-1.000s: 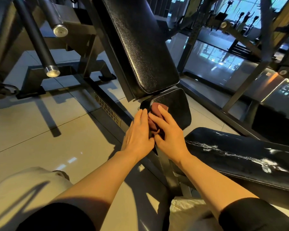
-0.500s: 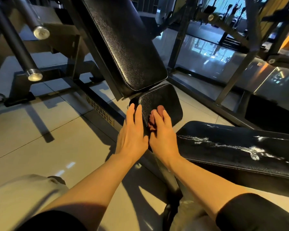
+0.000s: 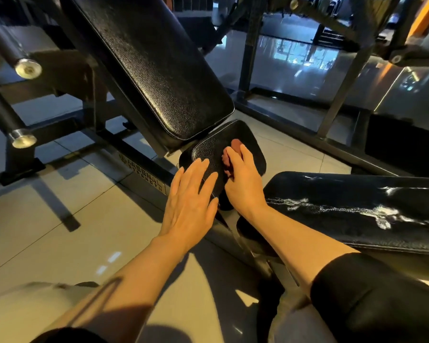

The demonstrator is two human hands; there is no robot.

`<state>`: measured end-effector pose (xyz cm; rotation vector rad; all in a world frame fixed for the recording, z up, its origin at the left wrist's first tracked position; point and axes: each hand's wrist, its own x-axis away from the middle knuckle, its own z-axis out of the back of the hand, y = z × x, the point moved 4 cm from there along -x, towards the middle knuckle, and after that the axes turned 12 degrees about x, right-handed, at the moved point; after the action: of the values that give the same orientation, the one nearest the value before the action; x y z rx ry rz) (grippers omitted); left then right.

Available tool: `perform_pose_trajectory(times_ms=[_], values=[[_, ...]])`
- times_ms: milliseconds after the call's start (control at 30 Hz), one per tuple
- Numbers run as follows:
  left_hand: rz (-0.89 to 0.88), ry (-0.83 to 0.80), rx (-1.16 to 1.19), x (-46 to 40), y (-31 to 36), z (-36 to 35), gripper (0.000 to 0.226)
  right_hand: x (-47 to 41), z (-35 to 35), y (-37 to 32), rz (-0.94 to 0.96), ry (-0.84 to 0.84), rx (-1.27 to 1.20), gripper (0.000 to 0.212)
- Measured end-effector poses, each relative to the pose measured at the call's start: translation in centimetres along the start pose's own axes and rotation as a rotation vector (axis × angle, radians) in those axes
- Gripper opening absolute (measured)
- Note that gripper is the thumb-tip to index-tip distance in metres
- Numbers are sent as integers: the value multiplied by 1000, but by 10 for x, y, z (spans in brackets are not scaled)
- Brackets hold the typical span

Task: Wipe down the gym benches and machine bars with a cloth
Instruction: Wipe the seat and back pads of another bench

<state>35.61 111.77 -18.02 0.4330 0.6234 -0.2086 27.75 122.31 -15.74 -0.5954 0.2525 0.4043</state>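
Note:
A small black seat pad [image 3: 209,147] sits below the long tilted black back pad [image 3: 154,65] of a gym machine. My right hand [image 3: 243,184] presses a reddish-brown cloth [image 3: 235,144] flat on the seat pad; only the cloth's edges show past the fingers. My left hand [image 3: 191,204] lies flat with fingers spread at the seat pad's near left edge, holding nothing. A second black bench pad [image 3: 357,209] with white streaks lies to the right of my right forearm.
Two black machine bars with silver end caps [image 3: 27,68] [image 3: 22,138] stick out at the left. The machine's dark steel frame [image 3: 144,164] runs across the tiled floor [image 3: 60,219]. More frame posts and glossy panels stand at the back right.
My left hand has slid back and left, off the cloth, and spread its fingers. My right hand has pushed the cloth further up the seat pad. The view has moved closer.

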Motion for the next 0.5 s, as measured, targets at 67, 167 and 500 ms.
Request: perform_pose_trajectory(times_ms=[67,167,500], values=[[-31,18,-10,-5,-4,1,53,-13,1,8,-11,-25,1,59],[-71,38,27,-9,-8,3,46,-35,3,29,-143,-22,-19,58],[-149,-16,52,-17,-12,2,46,4,-13,19,-263,16,51,48]])
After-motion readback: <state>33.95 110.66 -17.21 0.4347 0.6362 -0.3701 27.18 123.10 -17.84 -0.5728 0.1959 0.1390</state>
